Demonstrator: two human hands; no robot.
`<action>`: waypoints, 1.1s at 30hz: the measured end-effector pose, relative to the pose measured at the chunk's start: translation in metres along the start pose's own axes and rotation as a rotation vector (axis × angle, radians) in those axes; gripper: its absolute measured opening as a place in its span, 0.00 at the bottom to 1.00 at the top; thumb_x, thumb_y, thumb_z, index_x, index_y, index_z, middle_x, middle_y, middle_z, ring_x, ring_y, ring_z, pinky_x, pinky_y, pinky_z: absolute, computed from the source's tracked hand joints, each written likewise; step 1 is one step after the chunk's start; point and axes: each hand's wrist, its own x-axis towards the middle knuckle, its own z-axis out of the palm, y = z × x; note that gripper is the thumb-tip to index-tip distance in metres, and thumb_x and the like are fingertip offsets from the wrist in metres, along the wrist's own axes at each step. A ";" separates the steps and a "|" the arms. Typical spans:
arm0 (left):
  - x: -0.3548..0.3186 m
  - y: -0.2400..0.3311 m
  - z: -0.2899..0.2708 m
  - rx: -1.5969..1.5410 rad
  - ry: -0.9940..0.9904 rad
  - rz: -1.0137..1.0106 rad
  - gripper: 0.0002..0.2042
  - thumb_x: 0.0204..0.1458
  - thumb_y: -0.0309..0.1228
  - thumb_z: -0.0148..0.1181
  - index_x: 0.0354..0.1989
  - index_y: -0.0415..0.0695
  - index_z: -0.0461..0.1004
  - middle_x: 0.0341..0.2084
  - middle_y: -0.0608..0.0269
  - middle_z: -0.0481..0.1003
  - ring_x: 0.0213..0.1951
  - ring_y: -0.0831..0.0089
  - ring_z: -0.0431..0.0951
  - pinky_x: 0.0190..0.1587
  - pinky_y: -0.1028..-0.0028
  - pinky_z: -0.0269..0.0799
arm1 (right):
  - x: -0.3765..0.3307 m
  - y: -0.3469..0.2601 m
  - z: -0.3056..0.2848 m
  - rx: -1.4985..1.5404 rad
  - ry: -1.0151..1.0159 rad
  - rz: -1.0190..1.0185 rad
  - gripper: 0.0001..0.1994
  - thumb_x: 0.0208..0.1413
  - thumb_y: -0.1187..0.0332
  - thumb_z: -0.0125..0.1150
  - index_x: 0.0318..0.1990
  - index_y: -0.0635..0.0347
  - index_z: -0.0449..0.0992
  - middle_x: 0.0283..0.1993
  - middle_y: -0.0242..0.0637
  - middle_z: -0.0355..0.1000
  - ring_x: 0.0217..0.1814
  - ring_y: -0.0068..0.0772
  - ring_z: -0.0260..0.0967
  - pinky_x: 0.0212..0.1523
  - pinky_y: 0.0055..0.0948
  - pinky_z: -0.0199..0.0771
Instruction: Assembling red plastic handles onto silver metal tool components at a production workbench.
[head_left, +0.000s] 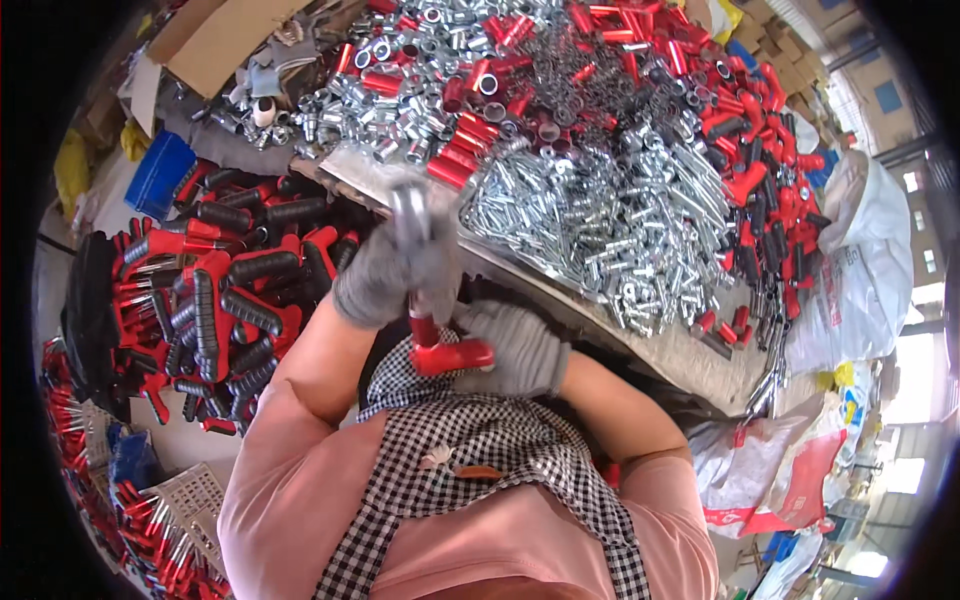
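Here the left hand (pixel 378 278) has its gloved fingers wrapped around the stem above a red angled handle (pixel 452 357), a shiny metal cylinder (pixel 408 208) poking out over them, free at the top. Right hand (pixel 515 345) now: fingers against the handle's lower end, seemingly steadying it, though how tightly I can't tell. Beyond the fingers, silver bolts (pixel 610 215) heap on the surface (pixel 690 362), probably for easy reach; left of them, black-and-red grips (pixel 262 267) pile up. Far right of the fingers, a white sack (pixel 850 270) carries red printing, too faint to read.
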 end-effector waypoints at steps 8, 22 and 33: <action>-0.010 -0.024 0.000 0.719 -0.143 -0.759 0.11 0.47 0.29 0.63 0.38 0.42 0.71 0.19 0.68 0.70 0.20 0.80 0.71 0.23 0.78 0.67 | 0.107 0.111 -0.058 -0.596 0.116 0.597 0.31 0.43 0.47 0.65 0.48 0.63 0.70 0.42 0.52 0.74 0.45 0.52 0.72 0.47 0.43 0.71; -0.036 -0.033 0.007 0.590 0.133 -0.208 0.21 0.59 0.44 0.52 0.53 0.41 0.65 0.35 0.66 0.72 0.31 0.79 0.71 0.34 0.78 0.68 | 0.026 0.018 -0.035 0.633 0.176 0.060 0.09 0.57 0.65 0.56 0.38 0.62 0.72 0.34 0.34 0.70 0.35 0.31 0.69 0.37 0.28 0.69; -0.027 -0.044 0.026 0.916 0.233 0.103 0.21 0.62 0.43 0.41 0.53 0.37 0.63 0.42 0.51 0.72 0.43 0.63 0.75 0.46 0.70 0.69 | 0.010 0.001 0.017 -0.035 0.721 -0.181 0.11 0.49 0.66 0.57 0.40 0.59 0.74 0.42 0.40 0.72 0.42 0.45 0.69 0.44 0.40 0.67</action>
